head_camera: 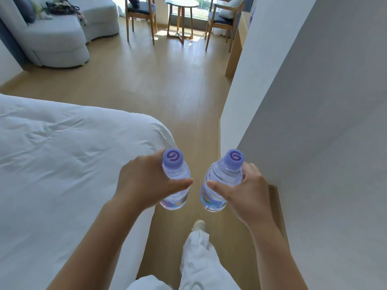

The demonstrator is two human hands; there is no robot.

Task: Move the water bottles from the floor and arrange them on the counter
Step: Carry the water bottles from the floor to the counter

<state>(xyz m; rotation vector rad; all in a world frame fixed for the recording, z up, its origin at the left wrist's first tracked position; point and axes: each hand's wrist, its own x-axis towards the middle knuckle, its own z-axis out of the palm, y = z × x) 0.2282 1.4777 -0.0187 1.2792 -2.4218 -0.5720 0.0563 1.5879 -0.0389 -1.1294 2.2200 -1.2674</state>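
Colours and patterns, head view.
Two clear bottles at lower centre, left bottle [175, 181] and right bottle [219, 185], each have a lilac cap with a darker purple swirl and a multicoloured label low on the body. Bed cover [62, 153] at left: plain white. Floor [159, 84]: light tan wood planks. Sofa [60, 40], upper left: pale grey. Trousers [199, 266], bottom centre: white. Wall [324, 101], right: plain off-white.
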